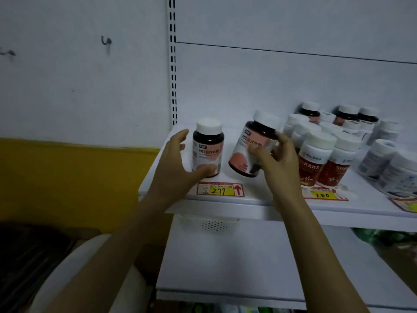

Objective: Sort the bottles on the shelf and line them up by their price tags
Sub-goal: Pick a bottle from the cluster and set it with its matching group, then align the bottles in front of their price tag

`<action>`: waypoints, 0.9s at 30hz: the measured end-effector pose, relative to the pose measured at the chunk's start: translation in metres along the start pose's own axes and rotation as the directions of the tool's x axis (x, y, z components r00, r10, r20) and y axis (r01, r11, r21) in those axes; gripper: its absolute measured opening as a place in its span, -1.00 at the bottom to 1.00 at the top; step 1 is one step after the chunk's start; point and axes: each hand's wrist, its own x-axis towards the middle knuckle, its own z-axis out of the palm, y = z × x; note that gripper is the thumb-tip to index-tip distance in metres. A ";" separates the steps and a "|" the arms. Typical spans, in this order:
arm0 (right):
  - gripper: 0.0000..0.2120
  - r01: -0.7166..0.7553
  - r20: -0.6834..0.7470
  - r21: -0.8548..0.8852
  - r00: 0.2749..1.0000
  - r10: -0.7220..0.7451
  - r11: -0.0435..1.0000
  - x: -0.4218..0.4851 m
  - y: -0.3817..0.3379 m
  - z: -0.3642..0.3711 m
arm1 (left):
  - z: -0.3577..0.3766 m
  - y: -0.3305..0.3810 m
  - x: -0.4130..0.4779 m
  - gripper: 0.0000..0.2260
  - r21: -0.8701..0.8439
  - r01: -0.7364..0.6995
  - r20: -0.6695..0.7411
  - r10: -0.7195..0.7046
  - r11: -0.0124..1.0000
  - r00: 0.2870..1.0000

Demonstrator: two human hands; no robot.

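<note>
Brown, white-capped bottle with a pink label (250,150) hangs tilted in my right hand (277,159), fingers gripping it, just above the white shelf (248,205) behind the yellow 299 price tag (220,190). Its upright twin (207,147) stands just left, my left hand (178,168) spread open around it. Set down this tilted, it could topple into the twin or the red-labelled bottles (316,161) on the right.

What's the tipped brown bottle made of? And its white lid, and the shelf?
The tilted bottle looks like dark brown plastic, possibly glass: its shoulder is smooth and glossy, and its label looks like paper. Its cap seems to be matte white plastic. The shelf looks like white-painted metal, judging by its thin, flat front edge, though that is uncertain.
</note>
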 end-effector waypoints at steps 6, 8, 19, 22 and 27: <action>-0.57 -0.015 0.113 -0.100 0.993 0.027 0.995 0.013 0.025 0.002 | 0.007 -0.018 0.031 -0.09 0.008 0.135 0.161 -0.134 0.991 0.978; -0.50 0.013 0.118 -0.167 0.993 0.007 0.986 0.011 0.027 0.003 | 0.011 -0.022 0.030 -0.14 0.027 0.102 0.170 -0.105 0.994 0.980; -0.38 -0.036 0.113 -0.403 0.990 0.089 0.914 0.006 0.024 0.013 | 0.012 -0.037 0.028 -0.34 0.020 0.032 0.207 -0.036 0.999 0.978; -0.40 -0.018 0.106 -0.471 0.991 0.077 0.882 0.004 0.021 0.019 | 0.012 -0.036 0.029 -0.31 0.054 0.039 0.226 -0.050 0.998 0.973; -0.39 -0.062 0.097 -0.475 0.988 0.123 0.878 0.003 0.016 0.017 | 0.011 -0.037 0.030 -0.28 0.092 0.024 0.223 -0.045 0.995 0.974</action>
